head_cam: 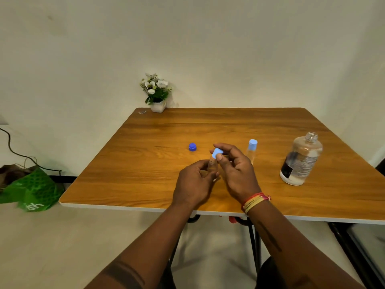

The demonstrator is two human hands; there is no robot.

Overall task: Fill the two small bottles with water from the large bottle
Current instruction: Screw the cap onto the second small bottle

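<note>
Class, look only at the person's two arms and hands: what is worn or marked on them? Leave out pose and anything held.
Both forearms are bare, with no sleeves in view. The right wrist carries a stack of thread bands in red, pink and pale yellow. The left wrist shows no band. A dark mark crosses the left forearm, and a dark streak runs along the right forearm. No rings are visible.

Two small clear plastic bottles with light blue caps: one point(213, 166) at the centre of the frame, the other point(252, 151) just right of centre. One large clear plastic bottle with a dark label point(300, 160), uncapped, at the right. One loose dark blue screw cap point(192, 147), left of centre. One white pot of white artificial flowers point(156, 92), upper middle. One square wooden table point(229, 126). One green plastic bag point(33, 190), lower left. Two bare hands: left point(193, 184), right point(235, 170). One stack of red and yellow thread bands point(255, 202) on the right wrist.
</note>
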